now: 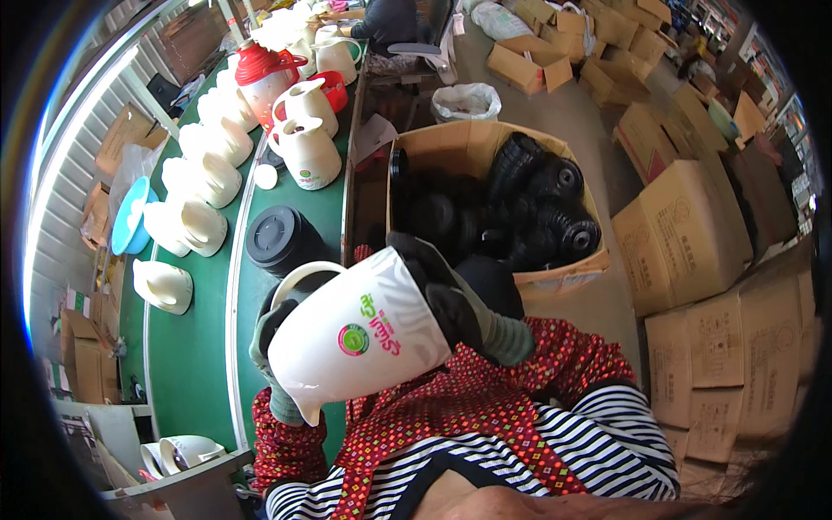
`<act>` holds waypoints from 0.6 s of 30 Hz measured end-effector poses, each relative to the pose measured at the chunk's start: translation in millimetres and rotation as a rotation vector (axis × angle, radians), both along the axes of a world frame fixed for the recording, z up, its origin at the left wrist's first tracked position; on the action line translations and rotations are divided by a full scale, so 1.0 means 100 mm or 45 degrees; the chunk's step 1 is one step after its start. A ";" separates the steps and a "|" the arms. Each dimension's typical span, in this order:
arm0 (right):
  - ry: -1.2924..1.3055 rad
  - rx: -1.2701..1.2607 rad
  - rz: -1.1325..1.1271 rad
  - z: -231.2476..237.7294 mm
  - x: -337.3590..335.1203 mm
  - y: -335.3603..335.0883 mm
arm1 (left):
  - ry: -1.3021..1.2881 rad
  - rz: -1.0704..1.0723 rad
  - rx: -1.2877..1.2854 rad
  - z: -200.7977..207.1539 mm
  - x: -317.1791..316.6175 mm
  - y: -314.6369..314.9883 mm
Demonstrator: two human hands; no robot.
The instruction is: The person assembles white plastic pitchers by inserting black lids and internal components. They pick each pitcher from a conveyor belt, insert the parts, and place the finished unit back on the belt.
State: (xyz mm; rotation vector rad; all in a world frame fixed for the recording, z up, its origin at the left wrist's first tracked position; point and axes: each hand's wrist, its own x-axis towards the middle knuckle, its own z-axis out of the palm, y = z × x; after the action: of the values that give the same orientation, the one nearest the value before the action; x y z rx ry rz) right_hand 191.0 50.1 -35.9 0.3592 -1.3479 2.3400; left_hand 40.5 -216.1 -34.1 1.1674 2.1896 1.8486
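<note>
Head view: white jug point(355, 338), tipped, 7 o'clock off ctr, R hand point(444, 282) curled round base, L hand point(263, 336) by spout end, closure hidden, can't tell; prob. light, stiff, slick, so hold base + handle.

Bright Print on a Slant

The boldest writing I can see runs steeply across the side of the white jug point(325, 381): decorative lettering point(381, 325), part green, part pink, with a tiny line tucked alongside. Next to it sits a round coloured badge point(354, 340), its markings too small to make out.

Beyond the jug, a cream pitcher point(309, 160) carries a little green-and-pink print low on its side. Left of the jug, a white vessel point(165, 286) bears a mark too small to read.

Well to the jug's right, a big carton point(680, 238) shows printed characters and an outline drawing; the stacked cartons point(715, 381) below that repeat such printing, fainter.
</note>
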 end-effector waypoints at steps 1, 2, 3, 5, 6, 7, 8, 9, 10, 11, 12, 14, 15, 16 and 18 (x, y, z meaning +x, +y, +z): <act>-0.076 -0.091 -0.001 0.00 0.01 -0.02 | -0.001 0.010 0.002 0.00 0.02 0.01; -0.151 -0.182 -0.002 0.02 0.02 -0.05 | -0.060 0.013 0.015 -0.01 0.04 -0.02; -0.232 -0.259 0.008 0.08 0.03 -0.04 | -0.224 0.007 0.067 -0.06 0.06 -0.02; -0.499 -0.343 0.085 0.11 0.05 0.05 | -0.540 -0.030 0.185 -0.14 0.09 0.04; -0.529 -0.316 0.094 -0.10 0.01 0.12 | -0.647 -0.067 0.223 -0.17 0.11 0.09; -0.564 -0.290 0.112 -0.15 -0.03 0.12 | -0.728 -0.095 0.246 -0.20 0.14 0.11; -0.559 -0.255 0.036 -0.16 -0.03 0.09 | -0.787 -0.117 0.260 -0.22 0.15 0.15; -0.514 -0.072 -0.060 -0.16 -0.03 0.06 | -0.836 -0.145 0.268 -0.24 0.19 0.18; -0.466 0.111 -0.155 -0.17 0.00 0.01 | -0.870 -0.170 0.265 -0.24 0.21 0.19; -0.414 0.294 -0.250 -0.17 0.03 -0.04 | -0.900 -0.191 0.262 -0.25 0.24 0.21; -0.400 0.331 -0.322 -0.12 0.07 -0.08 | -0.920 -0.211 0.255 -0.26 0.27 0.21; -0.238 0.797 -0.471 -0.02 0.14 -0.09 | -0.951 -0.259 0.235 -0.25 0.29 0.22; -0.155 1.029 -0.535 0.08 0.19 -0.12 | -0.965 -0.282 0.219 -0.25 0.32 0.23; -0.124 1.276 -0.535 0.36 0.23 -0.19 | -0.985 -0.310 0.209 -0.26 0.34 0.23; -0.044 1.405 -0.521 0.34 0.25 -0.17 | -1.025 -0.375 0.189 -0.28 0.40 0.27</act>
State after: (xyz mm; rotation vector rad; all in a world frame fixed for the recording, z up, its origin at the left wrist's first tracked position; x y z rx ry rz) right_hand 216.4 33.0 -1.9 0.2926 -2.3522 1.1079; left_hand 80.1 -188.8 -61.7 0.5472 1.3838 1.9016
